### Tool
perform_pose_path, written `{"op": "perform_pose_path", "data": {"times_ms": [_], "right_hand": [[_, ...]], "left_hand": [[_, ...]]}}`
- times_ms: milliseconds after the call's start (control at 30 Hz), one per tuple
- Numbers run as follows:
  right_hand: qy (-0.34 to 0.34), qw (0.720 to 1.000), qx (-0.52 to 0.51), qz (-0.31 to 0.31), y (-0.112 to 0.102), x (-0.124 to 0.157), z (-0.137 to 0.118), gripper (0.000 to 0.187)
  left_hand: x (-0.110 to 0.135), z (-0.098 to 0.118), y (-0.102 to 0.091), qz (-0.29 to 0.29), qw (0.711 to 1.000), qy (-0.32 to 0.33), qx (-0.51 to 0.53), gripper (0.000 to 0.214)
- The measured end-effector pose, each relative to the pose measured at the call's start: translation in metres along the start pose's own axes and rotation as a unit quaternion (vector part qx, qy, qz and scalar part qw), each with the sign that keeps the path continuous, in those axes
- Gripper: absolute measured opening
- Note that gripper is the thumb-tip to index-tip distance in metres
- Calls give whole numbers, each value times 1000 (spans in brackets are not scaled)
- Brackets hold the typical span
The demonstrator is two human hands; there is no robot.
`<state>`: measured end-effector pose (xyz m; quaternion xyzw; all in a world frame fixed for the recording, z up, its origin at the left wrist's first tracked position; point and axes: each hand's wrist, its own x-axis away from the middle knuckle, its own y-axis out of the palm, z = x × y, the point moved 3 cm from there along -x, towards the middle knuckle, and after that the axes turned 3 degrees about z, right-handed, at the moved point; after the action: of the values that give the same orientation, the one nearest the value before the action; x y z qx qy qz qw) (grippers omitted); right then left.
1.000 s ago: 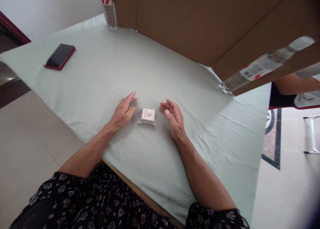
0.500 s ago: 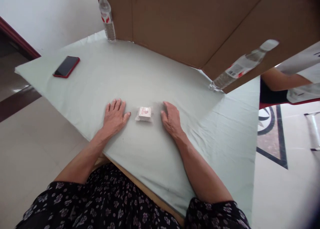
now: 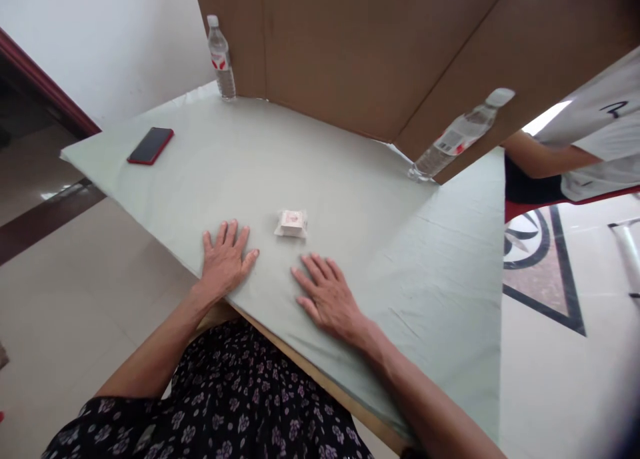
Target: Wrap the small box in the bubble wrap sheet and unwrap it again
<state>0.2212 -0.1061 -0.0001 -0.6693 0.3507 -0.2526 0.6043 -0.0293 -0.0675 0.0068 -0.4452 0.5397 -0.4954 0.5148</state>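
Note:
A small clear-wrapped packet (image 3: 291, 223) with a red and white label lies on the pale green tablecloth (image 3: 310, 172). My left hand (image 3: 224, 260) rests flat on the cloth near the table's front edge, fingers spread, a short way left of the packet. Flat and open too, my right hand (image 3: 327, 297) lies palm down below and slightly right of the packet. Neither hand touches it.
A red phone (image 3: 151, 145) lies at the table's far left. One water bottle (image 3: 221, 59) stands at the back, another (image 3: 457, 136) at the right, both against a big cardboard sheet (image 3: 380, 45). Another person's arm (image 3: 543, 160) shows at the far right.
Both hands drew back from beside the packet toward the table's front edge and flattened on the cloth. The packet stayed put. My view rose and pulled back.

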Motion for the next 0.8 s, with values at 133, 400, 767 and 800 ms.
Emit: {"op": "perform_pose_path", "data": {"times_ms": [133, 400, 767, 800], "right_hand": [[-111, 991, -73, -24, 0, 15, -44, 51], [-156, 962, -225, -8, -2, 13, -54, 36], [-152, 895, -416, 59, -13, 13, -53, 21], [-156, 892, -422, 49, -14, 12, -55, 22]], "left_hand": [[22, 0, -2, 5, 1000, 1, -8, 64], [55, -2, -9, 15, 1000, -4, -12, 63], [72, -5, -23, 35, 997, -6, 66, 49], [69, -6, -25, 39, 996, -8, 80, 45]]}}
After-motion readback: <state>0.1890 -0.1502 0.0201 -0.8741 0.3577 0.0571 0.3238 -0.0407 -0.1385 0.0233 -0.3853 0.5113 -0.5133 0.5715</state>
